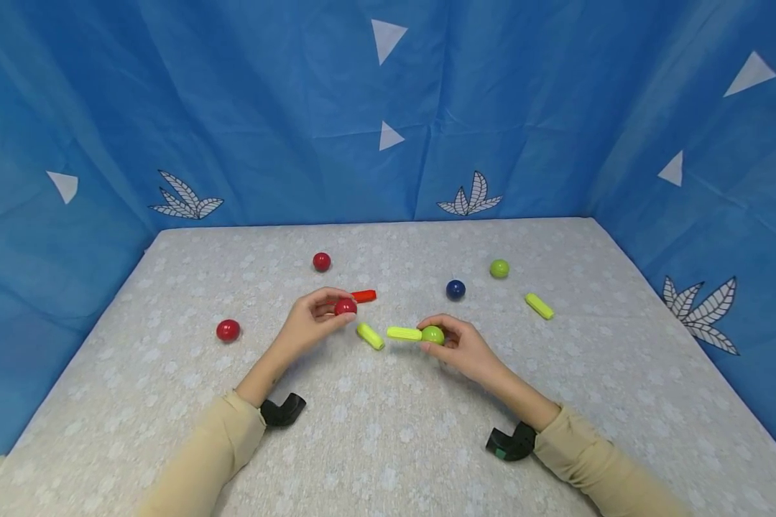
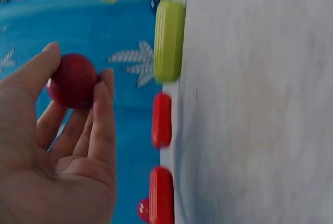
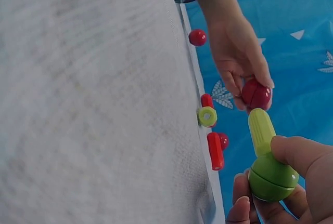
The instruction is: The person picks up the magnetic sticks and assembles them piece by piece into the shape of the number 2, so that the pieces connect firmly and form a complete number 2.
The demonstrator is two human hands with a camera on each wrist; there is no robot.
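My left hand (image 1: 312,319) pinches a red ball (image 1: 345,307) between thumb and fingers, raised above the tabletop in the left wrist view. My right hand (image 1: 468,348) holds a green ball (image 1: 432,335) joined to a ribbed yellow-green handle (image 1: 404,333), together like a small maraca. That handle points left, towards the red ball. A loose yellow-green handle (image 1: 371,336) lies between both hands. Beside the left fingers lies a red handle (image 1: 364,296); the left wrist view shows a second red handle (image 2: 162,195), mostly hidden by the hand in the head view.
Two more red balls, one at the left (image 1: 228,330) and one farther back (image 1: 322,261), lie on the patterned tablecloth (image 1: 388,431). Towards the back right are a dark blue ball (image 1: 455,290), a green ball (image 1: 499,268) and another yellow-green handle (image 1: 539,306). Blue curtains (image 1: 297,108) enclose the table.
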